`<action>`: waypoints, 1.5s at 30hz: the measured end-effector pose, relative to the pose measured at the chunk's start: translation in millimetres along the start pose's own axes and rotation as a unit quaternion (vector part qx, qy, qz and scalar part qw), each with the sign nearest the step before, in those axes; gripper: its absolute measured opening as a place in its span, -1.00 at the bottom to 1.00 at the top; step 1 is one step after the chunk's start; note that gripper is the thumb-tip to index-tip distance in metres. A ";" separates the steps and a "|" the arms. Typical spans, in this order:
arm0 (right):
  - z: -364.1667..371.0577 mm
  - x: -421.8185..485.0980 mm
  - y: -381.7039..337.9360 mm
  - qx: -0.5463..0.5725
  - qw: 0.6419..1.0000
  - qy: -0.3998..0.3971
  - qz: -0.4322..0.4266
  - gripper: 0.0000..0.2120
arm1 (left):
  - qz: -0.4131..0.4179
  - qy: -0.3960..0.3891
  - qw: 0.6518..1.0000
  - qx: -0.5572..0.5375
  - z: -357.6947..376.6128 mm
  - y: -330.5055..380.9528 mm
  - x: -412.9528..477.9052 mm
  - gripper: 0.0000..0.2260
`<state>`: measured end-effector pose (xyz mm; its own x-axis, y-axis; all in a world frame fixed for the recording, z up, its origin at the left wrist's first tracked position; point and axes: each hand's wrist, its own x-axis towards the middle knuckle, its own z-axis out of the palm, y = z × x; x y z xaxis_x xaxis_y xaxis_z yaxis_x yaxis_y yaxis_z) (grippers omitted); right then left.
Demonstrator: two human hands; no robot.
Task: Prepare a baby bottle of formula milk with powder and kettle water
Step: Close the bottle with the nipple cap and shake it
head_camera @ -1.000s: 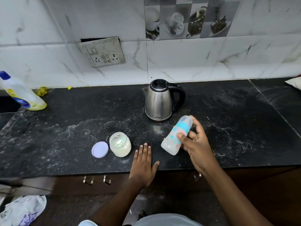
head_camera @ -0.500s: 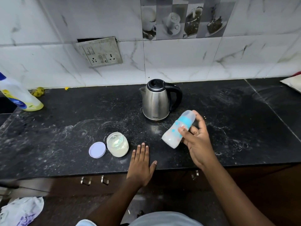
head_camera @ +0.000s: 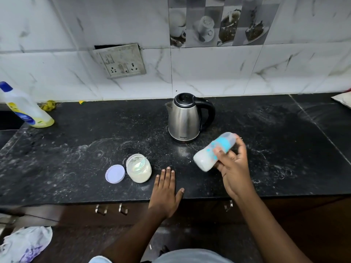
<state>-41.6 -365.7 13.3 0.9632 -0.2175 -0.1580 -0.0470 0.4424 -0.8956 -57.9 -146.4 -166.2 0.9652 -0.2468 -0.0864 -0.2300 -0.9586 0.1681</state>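
Now, from left: the lid (head_camera: 115, 174) is lying just beside the open jar (head_camera: 138, 170); your left hand (head_camera: 164, 194) is resting flat on the counter (head_camera: 76, 149), fingers straight, holding nothing. Behind, the kettle (head_camera: 185, 118) is standing upright. The bottle (head_camera: 206, 158) is slanting above the counter, base toward the jar, cap up-right; your right hand (head_camera: 235, 169) is gripping its upper half, so mixing is probably falling to that hand.

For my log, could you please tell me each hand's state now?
Left hand: open, flat on the countertop.
Right hand: holding the baby bottle.
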 end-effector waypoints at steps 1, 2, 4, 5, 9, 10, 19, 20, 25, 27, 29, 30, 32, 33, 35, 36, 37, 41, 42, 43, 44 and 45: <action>-1.2 1.4 -0.6 0.010 1.000 0.011 -0.002 -0.39 | 0.000 0.003 1.000 0.000 -0.3 0.4 0.2 -0.26; -0.7 1.7 -1.1 0.007 1.000 0.003 0.004 -0.39 | 0.001 -0.002 1.000 0.000 0.0 0.4 0.3 -0.26; 1.0 -0.3 -1.1 -0.013 0.999 -0.033 0.020 -0.33 | 0.001 -0.011 1.000 -0.002 1.6 -0.5 -0.3 -0.26; 0.8 -0.9 -1.2 -0.012 0.999 -0.031 0.017 -0.31 | 0.001 -0.008 1.000 -0.005 1.1 -0.6 0.3 -0.26; -1.1 0.4 -3.3 -0.001 1.000 -0.003 -0.003 -0.39 | 0.001 -0.003 1.000 -0.007 1.2 0.2 1.3 -0.26; 0.9 -0.5 -2.9 -0.015 1.000 -0.022 0.000 -0.36 | 0.000 -0.004 1.000 -0.006 1.6 -0.2 0.9 -0.26; 5.1 -0.2 -4.3 -0.009 0.999 -0.035 0.002 -0.29 | 0.003 0.002 1.000 -0.011 0.6 -0.5 0.4 -0.27; 4.2 1.7 -4.4 0.004 1.000 -0.016 -0.004 -0.34 | 0.002 0.005 1.000 -0.013 0.8 -0.4 0.4 -0.27; 5.2 -0.8 -2.4 -0.032 0.998 -0.052 0.000 -0.35 | 0.002 -0.002 1.000 -0.012 0.8 -0.1 -0.2 -0.27; 5.5 -2.0 0.1 -0.019 1.000 -0.018 -0.009 -0.41 | 0.001 0.003 1.000 -0.012 0.1 -0.2 0.1 -0.27; 8.1 -4.1 -0.2 -0.029 0.999 -0.037 -0.007 -0.38 | 0.000 0.001 1.000 -0.014 1.1 -0.3 0.0 -0.26; 8.5 -5.4 0.0 -0.036 0.998 -0.050 -0.006 -0.32 | 0.000 0.001 1.000 -0.015 1.0 -0.3 -0.3 -0.26; 9.2 -7.3 -0.7 -0.015 0.999 -0.029 -0.018 -0.28 | 0.003 0.010 1.000 -0.014 1.8 -0.6 0.5 -0.27; 8.4 -7.0 -0.9 -0.006 1.000 -0.013 -0.026 -0.31 | 0.003 0.009 1.000 -0.012 2.3 -0.6 0.9 -0.27; 9.5 -6.9 -2.0 -0.029 0.999 -0.036 -0.026 -0.33 | 0.003 0.013 1.000 -0.004 3.8 -1.0 1.6 -0.27; 9.7 -7.3 -1.9 -0.051 0.997 -0.061 -0.019 -0.30 | 0.003 0.016 1.000 0.000 4.9 -1.5 1.5 -0.27; 10.2 -7.7 -1.5 -0.057 0.996 -0.069 -0.015 -0.28 | 0.004 0.015 1.000 0.002 4.7 -1.7 1.3 -0.28; 7.3 -5.6 -0.5 0.003 1.000 -0.004 -0.019 -0.36 | 0.002 0.015 1.000 0.001 3.5 -1.2 0.2 -0.28; 7.4 -5.7 -1.1 -0.010 1.000 -0.025 -0.010 -0.34 | 0.002 0.014 1.000 0.001 3.4 -1.1 0.1 -0.28; 7.6 -6.4 -1.7 -0.030 0.998 -0.050 -0.001 -0.30 | 0.002 0.013 1.000 0.003 3.8 -1.2 0.1 -0.28; 7.7 -7.1 -2.5 -0.038 0.997 -0.060 0.002 -0.28 | 0.003 0.014 1.000 0.005 3.5 -1.4 0.1 -0.28; 7.1 -6.8 -3.1 -0.032 0.998 -0.046 -0.006 -0.29 | 0.001 0.014 1.000 0.006 3.6 -1.5 0.3 -0.28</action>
<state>-46.1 -359.4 20.1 0.9837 -0.1409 -0.1116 -0.0496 0.3839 -0.9220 -57.7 -145.5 -170.1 0.9675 -0.2458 -0.0588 -0.2343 -0.9596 0.1559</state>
